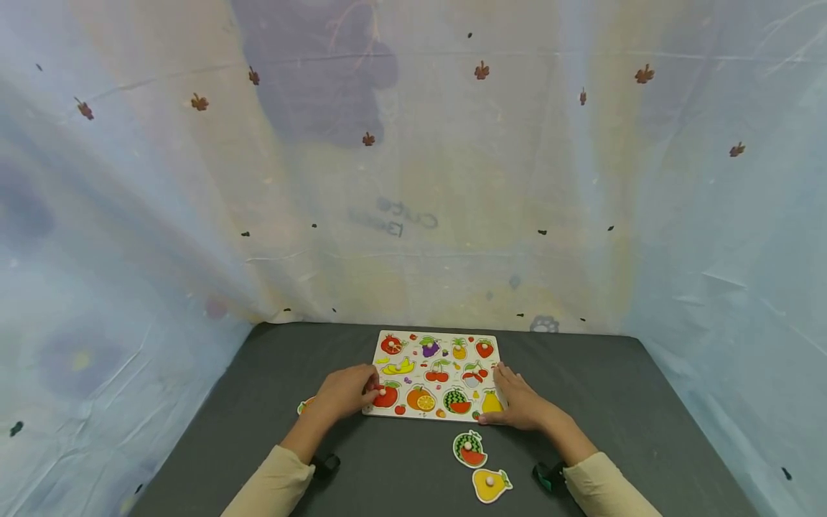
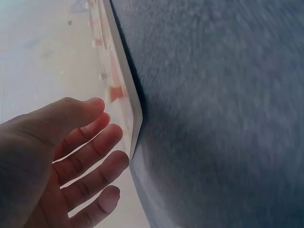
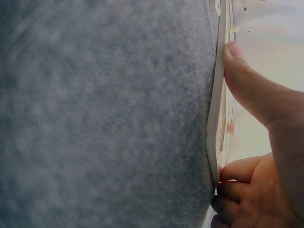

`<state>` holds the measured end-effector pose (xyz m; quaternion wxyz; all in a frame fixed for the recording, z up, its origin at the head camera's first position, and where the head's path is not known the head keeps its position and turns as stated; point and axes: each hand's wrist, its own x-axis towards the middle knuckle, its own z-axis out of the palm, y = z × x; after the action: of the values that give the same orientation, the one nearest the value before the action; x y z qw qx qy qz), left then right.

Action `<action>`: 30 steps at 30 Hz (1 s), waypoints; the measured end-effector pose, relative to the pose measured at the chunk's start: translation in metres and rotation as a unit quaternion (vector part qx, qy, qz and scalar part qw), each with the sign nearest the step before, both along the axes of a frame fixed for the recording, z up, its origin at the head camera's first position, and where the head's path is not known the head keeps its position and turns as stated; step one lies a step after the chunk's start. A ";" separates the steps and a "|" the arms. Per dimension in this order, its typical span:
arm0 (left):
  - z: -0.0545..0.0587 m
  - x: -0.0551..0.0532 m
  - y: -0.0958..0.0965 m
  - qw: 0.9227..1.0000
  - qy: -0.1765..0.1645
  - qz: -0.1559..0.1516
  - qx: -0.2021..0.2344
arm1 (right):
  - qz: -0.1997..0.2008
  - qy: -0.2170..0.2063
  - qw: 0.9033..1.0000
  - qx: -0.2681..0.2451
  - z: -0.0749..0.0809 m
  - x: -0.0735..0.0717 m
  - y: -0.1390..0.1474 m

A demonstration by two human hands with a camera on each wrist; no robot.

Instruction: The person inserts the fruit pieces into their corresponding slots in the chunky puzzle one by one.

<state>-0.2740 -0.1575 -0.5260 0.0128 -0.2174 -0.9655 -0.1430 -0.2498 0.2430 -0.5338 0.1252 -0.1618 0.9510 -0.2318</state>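
A white fruit puzzle board (image 1: 413,414) lies on the dark table, with knobbed fruit pieces in it. My left hand (image 1: 352,391) is at its left edge, fingers loosely bent, beside a red fruit piece (image 1: 388,396); nothing shows between thumb and fingers in the left wrist view. At the board's front right corner my right hand (image 1: 520,403) holds on, its thumb (image 3: 237,59) on the front edge and its fingers (image 3: 237,173) bent against the right side. It partly covers a yellow pear picture (image 1: 491,401).
A loose watermelon piece (image 1: 469,449) and a loose yellow pear piece (image 1: 491,486) lie in front of the board. Another piece (image 1: 301,407) is partly hidden behind the left wrist. A pale patterned curtain (image 1: 413,179) hangs behind the table and at both sides.
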 end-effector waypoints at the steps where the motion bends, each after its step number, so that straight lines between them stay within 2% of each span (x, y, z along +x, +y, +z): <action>1: 0.000 0.000 -0.003 1.000 0.003 0.003 0.001 | 0.000 0.000 1.000 0.000 0.000 0.000 0.000; 10: 0.008 0.004 -0.030 0.999 0.002 0.035 0.019 | -0.001 -0.001 1.000 -0.006 0.000 0.001 0.000; 20: 0.012 0.002 -0.057 0.997 -0.020 0.073 0.025 | -0.001 0.003 1.000 -0.014 0.001 0.003 0.000; 24: 0.014 0.005 -0.066 0.996 -0.025 0.085 0.026 | -0.001 0.006 1.000 -0.011 -0.001 0.002 0.001; 30: 0.015 0.011 -0.082 0.993 -0.051 0.104 0.039 | -0.001 0.003 1.000 -0.010 -0.002 0.001 0.001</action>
<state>-0.2632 -0.2395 -0.5107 -0.0133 -0.1079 -0.9759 -0.1894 -0.2486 0.2436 -0.5355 0.1200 -0.1629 0.9492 -0.2410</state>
